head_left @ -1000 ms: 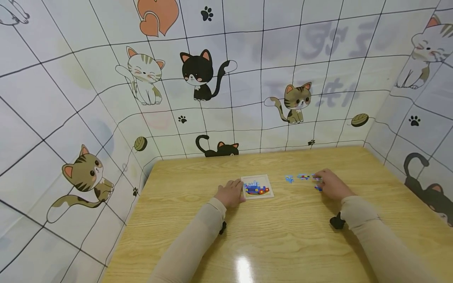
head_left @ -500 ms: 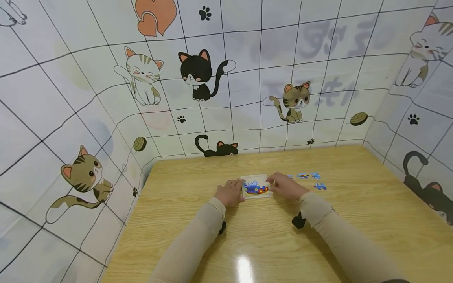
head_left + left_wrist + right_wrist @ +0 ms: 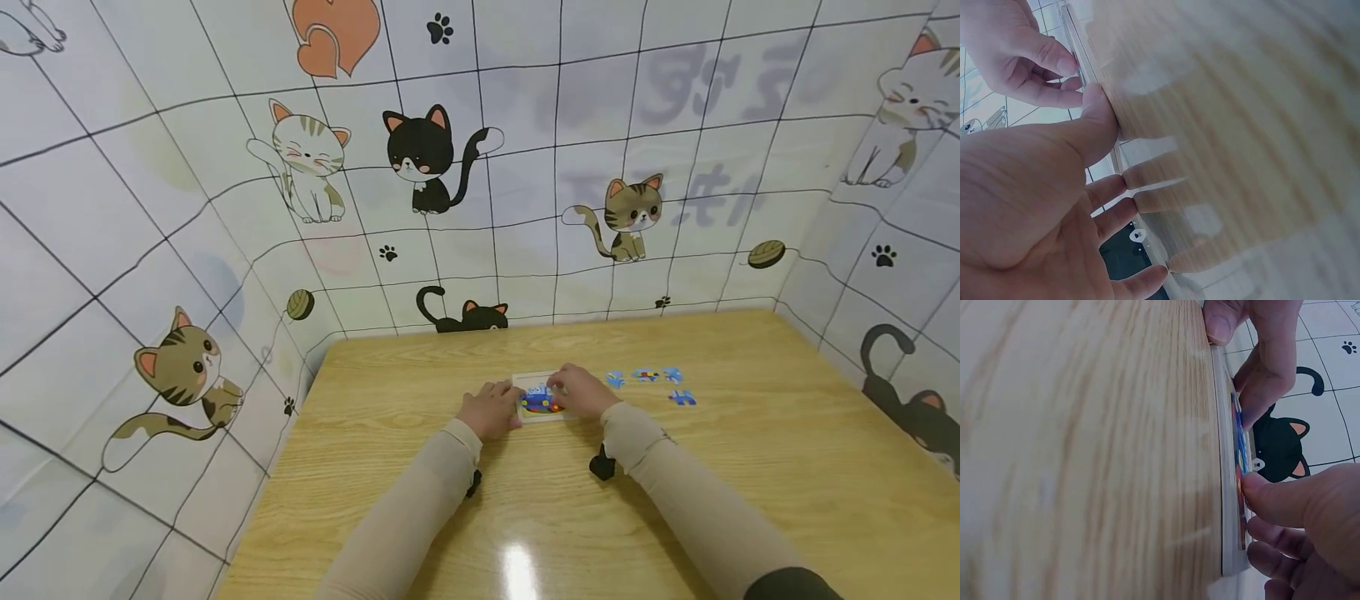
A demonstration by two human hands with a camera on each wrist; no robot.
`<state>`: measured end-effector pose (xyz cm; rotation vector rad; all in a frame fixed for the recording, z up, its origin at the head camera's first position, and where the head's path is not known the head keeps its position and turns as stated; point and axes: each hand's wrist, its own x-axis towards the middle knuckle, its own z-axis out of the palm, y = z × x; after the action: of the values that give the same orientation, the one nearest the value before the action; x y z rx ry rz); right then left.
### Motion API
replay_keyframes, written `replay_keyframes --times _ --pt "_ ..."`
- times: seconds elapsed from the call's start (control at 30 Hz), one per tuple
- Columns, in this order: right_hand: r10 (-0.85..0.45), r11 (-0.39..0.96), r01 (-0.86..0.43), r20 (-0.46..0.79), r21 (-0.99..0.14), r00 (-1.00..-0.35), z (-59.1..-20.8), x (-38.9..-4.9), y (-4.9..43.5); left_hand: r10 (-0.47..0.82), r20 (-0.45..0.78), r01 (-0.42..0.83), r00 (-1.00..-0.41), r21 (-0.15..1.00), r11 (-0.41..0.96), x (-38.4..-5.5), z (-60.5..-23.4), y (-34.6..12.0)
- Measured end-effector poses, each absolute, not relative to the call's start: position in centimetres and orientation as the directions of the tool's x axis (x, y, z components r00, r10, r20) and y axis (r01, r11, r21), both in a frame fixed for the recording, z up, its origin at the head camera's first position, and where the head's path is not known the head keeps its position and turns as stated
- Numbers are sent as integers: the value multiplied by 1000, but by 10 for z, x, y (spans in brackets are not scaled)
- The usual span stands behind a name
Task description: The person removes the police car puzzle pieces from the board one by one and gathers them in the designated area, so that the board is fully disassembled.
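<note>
A small square jigsaw puzzle board with a pale frame and a blue boat picture lies on the wooden table. My left hand holds the board's left side, its thumb at the near corner and a finger over the picture. In the left wrist view its other fingers spread with tips on the tabletop. Over the right part of the picture, my right hand pinches a puzzle piece, mostly hidden by its fingers. Its thumb meets the picture in the right wrist view.
Several loose blue puzzle pieces lie on the table to the right of the board. Behind the table stands a white wall sheet with printed cats and grid lines. Dark bands are on both wrists.
My right hand has moved left from the loose pieces to the board, its fingers now over the picture. My left hand has stayed at the board's left side.
</note>
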<state>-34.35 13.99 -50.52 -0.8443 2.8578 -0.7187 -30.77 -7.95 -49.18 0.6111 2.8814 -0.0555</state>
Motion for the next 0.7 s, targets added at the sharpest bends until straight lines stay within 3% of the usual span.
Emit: replay_keyframes --times 0.4,0.7 --pt "-464 749 -405 21 -525 -886 -504 -343 130 374 -201 381 -905 1 924 -308 -494 -76" --pt "-422 782 -363 -3 -507 -907 -506 -342 126 354 -223 365 -908 -10 931 -305 -490 -75"
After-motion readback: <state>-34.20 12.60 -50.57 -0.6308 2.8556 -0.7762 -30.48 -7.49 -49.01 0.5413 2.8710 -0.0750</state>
